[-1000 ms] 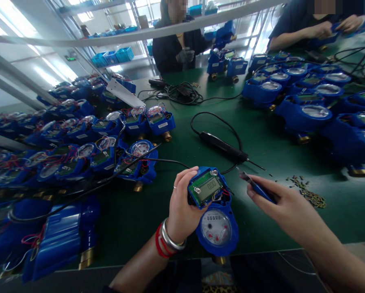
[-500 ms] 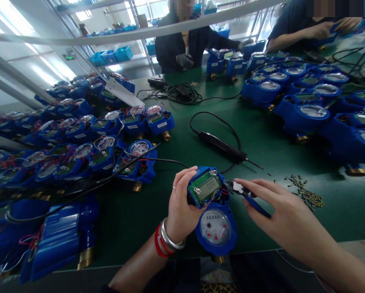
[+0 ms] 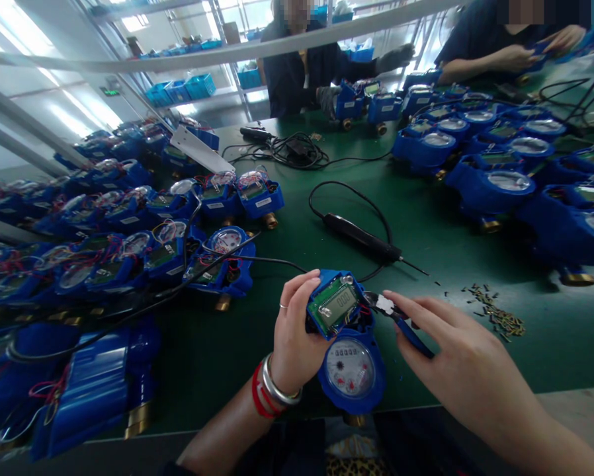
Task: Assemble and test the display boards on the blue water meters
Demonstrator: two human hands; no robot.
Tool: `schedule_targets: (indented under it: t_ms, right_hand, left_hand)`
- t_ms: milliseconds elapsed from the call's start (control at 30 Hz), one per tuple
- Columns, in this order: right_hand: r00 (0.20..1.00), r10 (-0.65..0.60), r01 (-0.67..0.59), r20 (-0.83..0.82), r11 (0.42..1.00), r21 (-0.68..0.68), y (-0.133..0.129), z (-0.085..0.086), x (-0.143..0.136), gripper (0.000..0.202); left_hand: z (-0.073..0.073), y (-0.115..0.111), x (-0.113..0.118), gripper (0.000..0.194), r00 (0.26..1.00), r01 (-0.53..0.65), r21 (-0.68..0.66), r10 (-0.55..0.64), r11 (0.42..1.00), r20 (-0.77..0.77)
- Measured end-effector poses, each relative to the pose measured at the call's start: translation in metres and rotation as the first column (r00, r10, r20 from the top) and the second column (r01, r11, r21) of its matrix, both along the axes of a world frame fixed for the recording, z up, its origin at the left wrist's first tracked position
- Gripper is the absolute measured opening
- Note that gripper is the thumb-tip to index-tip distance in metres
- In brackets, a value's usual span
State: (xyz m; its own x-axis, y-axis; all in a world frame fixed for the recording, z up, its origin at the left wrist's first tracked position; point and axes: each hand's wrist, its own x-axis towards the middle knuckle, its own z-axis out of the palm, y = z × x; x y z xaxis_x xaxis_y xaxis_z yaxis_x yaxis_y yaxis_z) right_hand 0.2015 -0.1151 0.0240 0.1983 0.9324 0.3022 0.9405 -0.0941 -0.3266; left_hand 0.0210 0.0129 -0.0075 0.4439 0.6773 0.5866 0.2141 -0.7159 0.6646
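Note:
A blue water meter with a round white dial stands near the front edge of the green table. My left hand is wrapped round the meter's display unit, whose green board and screen face up, tilted. In my right hand are pliers with dark blue handles and a white patch near the pivot. The jaws touch the right side of the display unit, by some red wires; their tips are partly hidden there.
A black electric screwdriver with a looped cable lies beyond the meter. Small screws are scattered at right. Rows of blue meters stand left, and more right. Across the table, two people work; a metal bar crosses above.
My right hand and the pliers have shifted very slightly. Across the table, a person's gloved hand has moved right to a blue meter and the other gloved hand has risen.

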Motion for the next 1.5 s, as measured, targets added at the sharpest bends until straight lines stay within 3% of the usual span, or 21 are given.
schedule_targets:
  t_ms: [500, 667, 833, 900, 967, 1067, 1167, 1233, 1267, 1300, 1367, 1433, 1467, 1500]
  right_hand:
    - [0.999, -0.046, 0.045, 0.012, 0.999, 0.028, 0.004, 0.0, -0.009, 0.031]
    - [0.994, -0.044, 0.046, -0.099, 0.999, 0.017, 0.004, 0.0, -0.01, 0.031]
    - [0.933, -0.067, 0.043, -0.354, 0.996, -0.077, 0.006, 0.002, -0.005, 0.03]
    - [0.858, -0.086, 0.002, -0.506, 0.986, -0.165, 0.007, 0.003, -0.001, 0.029]
    - [0.727, -0.104, -0.089, -0.679, 0.966, -0.243, 0.01, 0.001, 0.003, 0.029]
    - [0.419, -0.135, -0.243, -0.898, 0.936, -0.254, 0.012, -0.007, 0.009, 0.026]
    - [0.052, -0.161, -0.286, -0.986, 0.943, -0.169, 0.013, -0.015, 0.016, 0.027]
    - [-0.065, -0.136, -0.263, -0.989, 0.958, -0.115, 0.012, -0.019, 0.023, 0.03]
    - [-0.046, -0.118, -0.247, -0.992, 0.963, -0.103, 0.012, -0.02, 0.026, 0.031]
    - [0.035, -0.104, -0.232, -0.994, 0.967, -0.109, 0.011, -0.02, 0.029, 0.031]
    - [0.353, -0.107, -0.175, -0.93, 0.968, -0.178, 0.01, -0.019, 0.033, 0.032]
    - [0.724, -0.126, -0.044, -0.678, 0.973, -0.228, 0.009, -0.017, 0.033, 0.033]
    - [0.84, -0.128, 0.008, -0.528, 0.975, -0.223, 0.008, -0.016, 0.031, 0.034]
    - [0.903, -0.113, 0.028, -0.415, 0.978, -0.206, 0.007, -0.014, 0.03, 0.034]
  left_hand:
    - [0.002, 0.0, -0.001, 0.066, 1.0, -0.008, 0.059, 0.007, 0.998, 0.013]
    - [0.002, -0.001, 0.0, 0.066, 1.0, -0.022, 0.061, 0.021, 0.998, 0.018]
    - [0.002, -0.001, 0.0, 0.067, 1.0, -0.018, 0.026, 0.018, 0.999, 0.009]
    - [0.001, 0.0, 0.0, 0.067, 1.0, -0.011, -0.006, 0.011, 1.0, 0.004]
    - [-0.001, 0.0, -0.001, 0.068, 1.0, -0.001, -0.028, 0.001, 1.0, 0.01]
    - [-0.002, 0.0, -0.001, 0.069, 1.0, 0.008, -0.042, -0.007, 0.999, 0.023]
    - [-0.003, 0.0, -0.001, 0.069, 0.999, 0.007, -0.042, -0.006, 0.999, 0.039]
    - [-0.002, 0.0, -0.001, 0.068, 0.999, 0.011, -0.045, -0.009, 0.999, 0.051]
    - [-0.002, 0.0, -0.001, 0.068, 0.999, 0.013, -0.049, -0.01, 0.999, 0.052]
    - [-0.002, 0.0, -0.001, 0.068, 0.999, 0.014, -0.053, -0.011, 0.999, 0.052]
    - [-0.001, 0.0, 0.0, 0.068, 0.999, 0.013, -0.057, -0.01, 0.998, 0.051]
    - [-0.001, 0.0, -0.001, 0.068, 0.999, 0.014, -0.053, -0.012, 0.998, 0.046]
    - [-0.001, 0.0, -0.001, 0.069, 0.999, 0.016, -0.047, -0.014, 0.999, 0.045]
    - [-0.001, 0.0, -0.001, 0.069, 0.999, 0.019, -0.041, -0.017, 0.999, 0.044]
